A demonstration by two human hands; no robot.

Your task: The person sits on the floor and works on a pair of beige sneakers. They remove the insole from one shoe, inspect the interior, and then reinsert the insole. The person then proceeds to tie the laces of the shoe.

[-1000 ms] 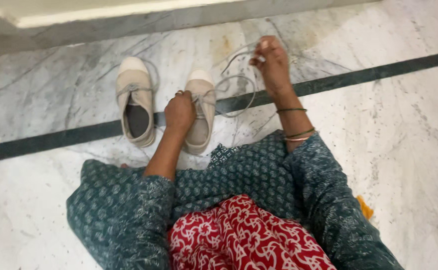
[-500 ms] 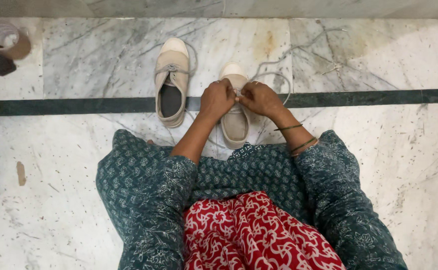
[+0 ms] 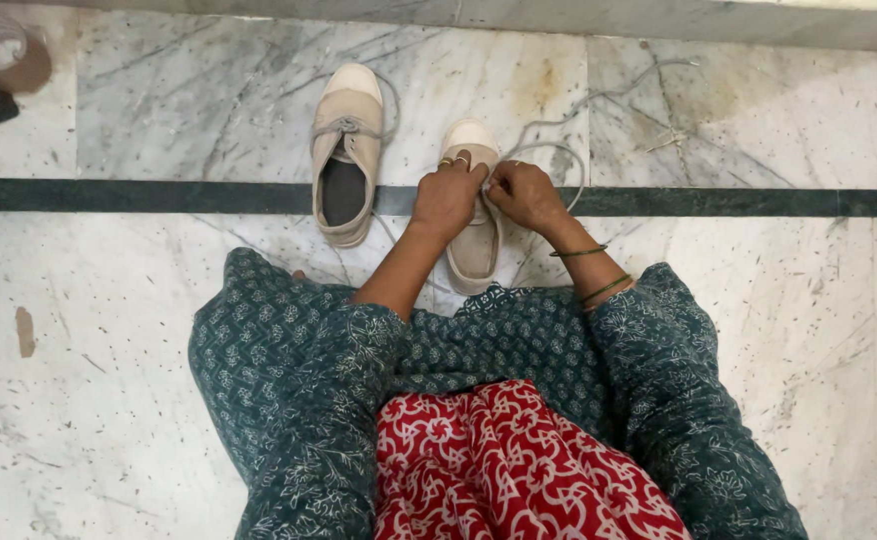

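One head camera looks almost straight down from above the person's lap, at arm's length, onto the marble floor (image 3: 159, 400) (its far step at the frame's top).

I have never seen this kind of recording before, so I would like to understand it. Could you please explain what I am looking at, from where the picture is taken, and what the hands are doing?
No machine is here. A person wears a camera on the head, and it looks down at their own two bare hands and lap.

The person sits on a marble floor crossed by a dark green stripe. Two beige shoes lie in front. The left shoe is laced and nobody touches it. Both hands are on the right shoe: the left hand rests on its upper part, and the right hand pinches its lace, which loops loosely away over the floor.

The sleeves are dark green with a pattern, and a red patterned cloth covers the lap. At the top left corner stands a small, unclear object.
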